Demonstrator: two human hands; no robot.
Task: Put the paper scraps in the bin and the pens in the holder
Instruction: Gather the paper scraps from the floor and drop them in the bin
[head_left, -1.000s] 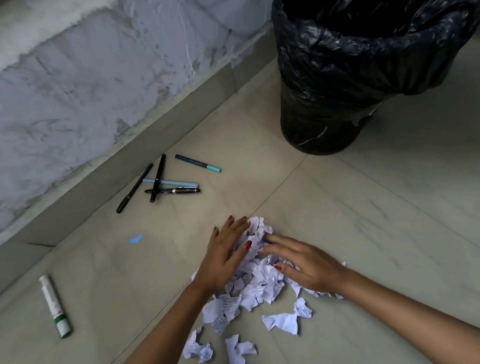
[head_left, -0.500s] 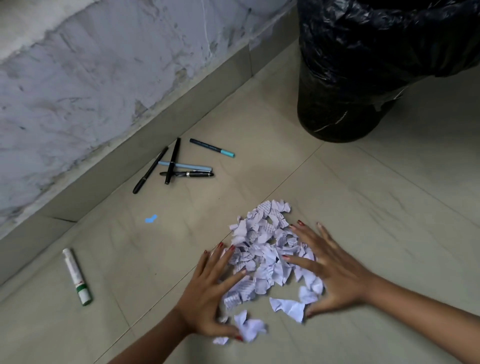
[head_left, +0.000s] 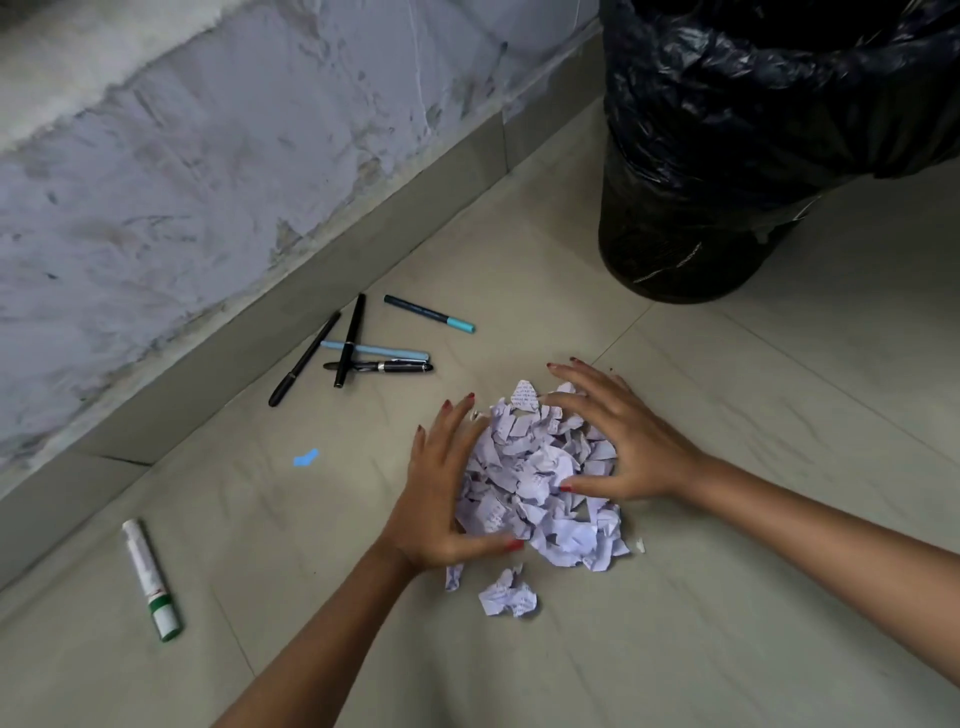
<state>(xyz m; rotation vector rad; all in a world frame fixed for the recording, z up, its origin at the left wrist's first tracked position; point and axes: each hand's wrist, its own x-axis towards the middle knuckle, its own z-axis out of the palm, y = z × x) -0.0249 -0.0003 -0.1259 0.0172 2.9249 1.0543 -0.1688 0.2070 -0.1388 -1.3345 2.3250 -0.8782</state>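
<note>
Closest to the camera, two loose crumpled scraps (head_left: 506, 598) are left lying on the tiled floor (head_left: 727, 597), just shy of the main pile. Right past them the pile of paper scraps (head_left: 540, 483) is being cupped from both sides. The left hand (head_left: 441, 499) is pressed flat against the pile's left edge, fingers spread, thumb tucked along the near side. The right hand (head_left: 623, 441) is laid over the top right of the pile, fingers fanned wide too. Nothing is actually gripped by either hand, the paper is only bracketed between the palms.

Off to the left, well apart from all that, a white marker with a green band (head_left: 150, 579) is parked on the floor, and a tiny blue fleck (head_left: 305, 457) can be seen between it and the pile.

Further back, near the skirting, the pens (head_left: 358, 348) are scattered in a loose cluster: two black ones angled side by side, one of them crossed over a light blue pen and a dark pen lying flat. A teal-capped pen (head_left: 428, 313) is set slightly apart behind them.

Farthest off, top right, the bin (head_left: 727, 208) is stood on the floor, lined with a black bag. The grey scuffed wall (head_left: 208, 156) is behind the pens.
</note>
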